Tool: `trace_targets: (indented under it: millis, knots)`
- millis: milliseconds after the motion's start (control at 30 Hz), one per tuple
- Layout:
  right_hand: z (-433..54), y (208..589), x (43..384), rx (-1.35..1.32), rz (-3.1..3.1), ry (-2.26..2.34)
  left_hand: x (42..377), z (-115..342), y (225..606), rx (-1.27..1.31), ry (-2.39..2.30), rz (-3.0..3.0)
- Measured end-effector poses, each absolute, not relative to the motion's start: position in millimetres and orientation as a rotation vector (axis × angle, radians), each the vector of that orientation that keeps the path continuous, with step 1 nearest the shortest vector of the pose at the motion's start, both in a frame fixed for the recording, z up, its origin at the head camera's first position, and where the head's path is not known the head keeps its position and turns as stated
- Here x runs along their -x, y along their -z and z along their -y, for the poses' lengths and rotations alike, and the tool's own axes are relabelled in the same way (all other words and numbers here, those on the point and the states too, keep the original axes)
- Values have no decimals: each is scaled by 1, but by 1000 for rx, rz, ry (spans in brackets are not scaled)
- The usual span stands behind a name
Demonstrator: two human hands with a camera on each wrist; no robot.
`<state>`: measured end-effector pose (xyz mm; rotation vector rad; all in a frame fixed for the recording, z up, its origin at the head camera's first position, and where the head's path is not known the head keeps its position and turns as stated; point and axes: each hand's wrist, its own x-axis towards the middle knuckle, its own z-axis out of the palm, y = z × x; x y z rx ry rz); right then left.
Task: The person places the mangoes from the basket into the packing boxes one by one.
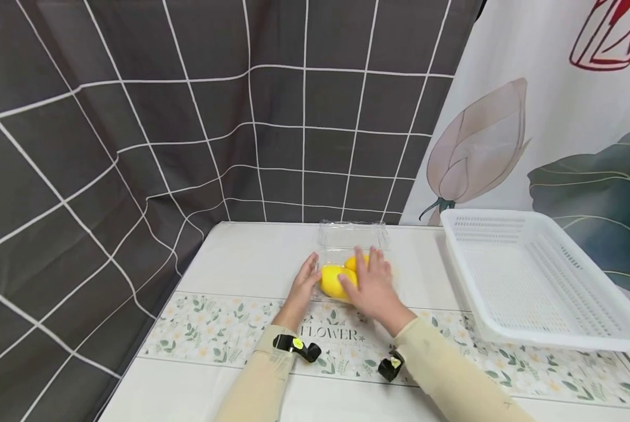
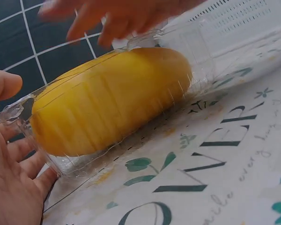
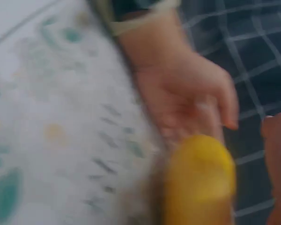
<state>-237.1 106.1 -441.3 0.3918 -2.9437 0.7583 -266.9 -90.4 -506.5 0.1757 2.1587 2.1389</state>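
While our left hand (image 1: 299, 291) touches the clear box (image 1: 353, 237), fingers apart, we hold our right hand (image 1: 374, 287) over the yellow fruits (image 1: 333, 282) inside it, fingers spread; the box lies open on our desk (image 1: 256, 258).

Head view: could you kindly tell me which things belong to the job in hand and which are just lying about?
In the job:
- yellow fruits
- clear container
- left hand
- right hand

Apparently just around:
- white basket
- floral table covering
- gridded curtain

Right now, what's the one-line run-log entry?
clear plastic clamshell: lid open, yellow fruits inside | left hand: at its left side | right hand: above fruits | white perforated basket: at right
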Motion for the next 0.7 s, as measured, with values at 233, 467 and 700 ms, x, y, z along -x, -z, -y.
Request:
trace_targets:
  millis: [233,467,700]
  knots:
    - [-165,435,261,41,2642,-1431,272,91,502,-152,-2227,-2101]
    - [-190,479,276,256,2204,-2339,278,92,503,-76,-2359,-1987]
    - [-193,501,292,68,1860,-2625,294,89,509,-1,-2476,-1906]
